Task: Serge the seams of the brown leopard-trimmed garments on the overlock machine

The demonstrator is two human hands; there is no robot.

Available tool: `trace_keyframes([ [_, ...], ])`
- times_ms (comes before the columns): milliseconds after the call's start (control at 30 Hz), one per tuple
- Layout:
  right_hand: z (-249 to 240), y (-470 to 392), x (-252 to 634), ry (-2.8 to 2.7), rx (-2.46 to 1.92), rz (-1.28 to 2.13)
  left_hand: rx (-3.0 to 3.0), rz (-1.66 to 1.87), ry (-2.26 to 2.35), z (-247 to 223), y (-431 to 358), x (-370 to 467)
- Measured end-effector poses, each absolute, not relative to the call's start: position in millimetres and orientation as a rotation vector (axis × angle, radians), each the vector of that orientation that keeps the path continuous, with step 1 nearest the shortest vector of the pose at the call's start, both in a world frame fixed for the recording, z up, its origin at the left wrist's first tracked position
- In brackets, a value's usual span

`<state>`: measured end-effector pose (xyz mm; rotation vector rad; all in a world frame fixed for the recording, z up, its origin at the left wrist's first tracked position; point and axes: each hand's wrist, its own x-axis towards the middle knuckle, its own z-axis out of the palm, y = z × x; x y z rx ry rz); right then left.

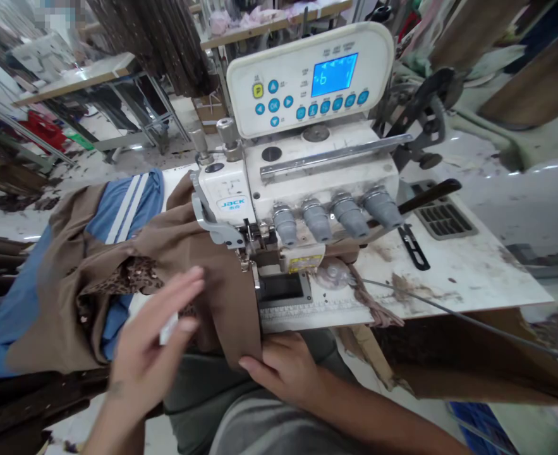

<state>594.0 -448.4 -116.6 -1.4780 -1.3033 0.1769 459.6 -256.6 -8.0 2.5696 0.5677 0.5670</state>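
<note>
A brown cloth garment (226,297) runs under the presser foot (246,260) of a white overlock sewing machine (316,164). Its near end hangs over the table's front edge. My right hand (288,366) pinches the cloth's edge there, thumb on top and fingers behind. Slightly blurred, my left hand (153,335) is raised over the cloth left of the needle area. Its fingers are stretched out and the thumb stands apart, with a pale patch showing between them. Leopard-print fabric (134,278) shows in the folds beyond that hand.
Blue cloth with white stripes (131,196) lies at the left with more brown folds. A control panel (309,79) tops the machine. On the white table (491,272) are black tweezers (414,248) and a grey tray (444,218). A cardboard box (449,360) sits below right.
</note>
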Motion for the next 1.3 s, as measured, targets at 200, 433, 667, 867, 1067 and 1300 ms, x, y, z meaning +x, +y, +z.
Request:
trace_keyframes([
  [200, -112.3, -450.7, 593.5, -1.281, -1.483, 0.222, 2.647, 0.484, 0.518, -19.0, -254.6, 516.1],
  [433, -101.5, -434.0, 604.7, -1.111, -1.486, 0.283, 2.667, 0.443, 0.411, -4.3, -210.7, 553.3],
  [667, -83.6, -412.4, 622.7, -0.959, -1.415, 0.367, 2.568, 0.724, 0.442, -17.1, -171.2, 588.0],
  [867, -86.7, -415.1, 619.1, -0.687, -1.217, 0.825, 2.477, 1.142, 0.508, -9.3, -235.2, 532.6],
  [1067, -91.3, -419.9, 613.5, -0.720, -1.189, 0.841, 2.596, 0.814, 0.431, -26.1, -283.5, 499.6],
  [1300, -81.0, -406.5, 619.2, -0.646, -1.158, 0.767, 2.516, 0.744, 0.483, -30.1, -252.0, 528.7],
])
